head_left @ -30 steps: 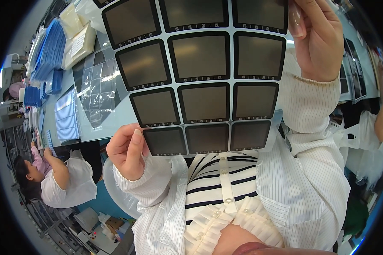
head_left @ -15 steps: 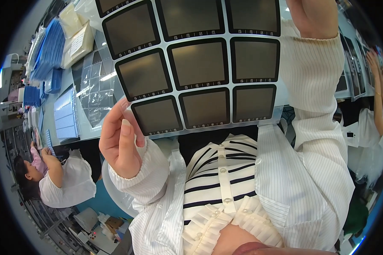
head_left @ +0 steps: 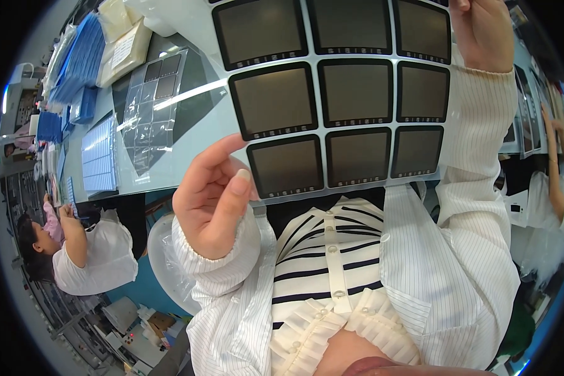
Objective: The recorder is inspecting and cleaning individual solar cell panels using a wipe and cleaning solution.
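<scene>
A clear sheet of dark rectangular panels, each panel framed in black with small marks along its lower border, is held up in front of my chest. Its top runs out of the picture. At its lower left edge, my left hand has its thumb and curled fingers closed on the margin, some fingertips tucked behind. My right hand grips the upper right edge, and part of its fingers is cut off by the picture's top.
On the glass-topped table lie a clear pocket sheet with a few dark panels, a white-and-blue tray, blue packs and a cream pack. A co-worker sits at left; another person's arm shows at right.
The panel sheet has shifted right and slightly up, and both hands have moved to the right with it. More of the pocket sheet on the table shows now.
</scene>
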The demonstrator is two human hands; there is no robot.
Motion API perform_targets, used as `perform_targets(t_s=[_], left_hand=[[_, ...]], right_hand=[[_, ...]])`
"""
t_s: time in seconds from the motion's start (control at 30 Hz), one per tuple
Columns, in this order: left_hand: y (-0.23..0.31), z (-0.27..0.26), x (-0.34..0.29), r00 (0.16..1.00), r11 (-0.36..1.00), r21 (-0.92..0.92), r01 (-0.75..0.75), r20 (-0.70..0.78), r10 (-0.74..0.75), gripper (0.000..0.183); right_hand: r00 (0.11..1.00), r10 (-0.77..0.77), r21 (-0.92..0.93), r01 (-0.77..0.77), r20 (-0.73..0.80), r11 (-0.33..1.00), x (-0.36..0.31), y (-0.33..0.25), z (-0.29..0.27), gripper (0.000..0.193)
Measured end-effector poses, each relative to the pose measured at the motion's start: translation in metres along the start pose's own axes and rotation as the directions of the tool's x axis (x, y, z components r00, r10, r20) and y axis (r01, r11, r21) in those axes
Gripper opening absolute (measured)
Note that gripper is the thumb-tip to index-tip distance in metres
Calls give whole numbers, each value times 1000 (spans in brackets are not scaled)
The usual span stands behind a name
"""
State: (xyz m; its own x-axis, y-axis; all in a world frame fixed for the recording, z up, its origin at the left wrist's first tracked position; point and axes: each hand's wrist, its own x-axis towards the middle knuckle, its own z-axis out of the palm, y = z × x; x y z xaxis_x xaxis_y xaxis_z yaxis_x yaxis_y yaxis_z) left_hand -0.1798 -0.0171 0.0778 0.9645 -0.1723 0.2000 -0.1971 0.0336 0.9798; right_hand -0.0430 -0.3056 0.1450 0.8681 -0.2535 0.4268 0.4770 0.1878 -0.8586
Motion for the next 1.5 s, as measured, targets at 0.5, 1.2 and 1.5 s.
perform_targets(t_s=[0.5, 1.2, 1.5], left_hand=[[-18, -9, -9, 931, 929, -177, 325, 231, -281, 56], [-32, -29, -30, 818, 773, -300, 559, 351, -455, 77], [-35, -32, -37, 816, 813, -251, 525, 420, -397, 81]], right_hand=[[908, 406, -213, -377, 109, 901, -11, 49, -40, 18], [760, 630, -59, -630, 162, 775, -41, 79, -43, 18], [725, 644, -120, -637, 244, 762, -44, 62, -44, 16]])
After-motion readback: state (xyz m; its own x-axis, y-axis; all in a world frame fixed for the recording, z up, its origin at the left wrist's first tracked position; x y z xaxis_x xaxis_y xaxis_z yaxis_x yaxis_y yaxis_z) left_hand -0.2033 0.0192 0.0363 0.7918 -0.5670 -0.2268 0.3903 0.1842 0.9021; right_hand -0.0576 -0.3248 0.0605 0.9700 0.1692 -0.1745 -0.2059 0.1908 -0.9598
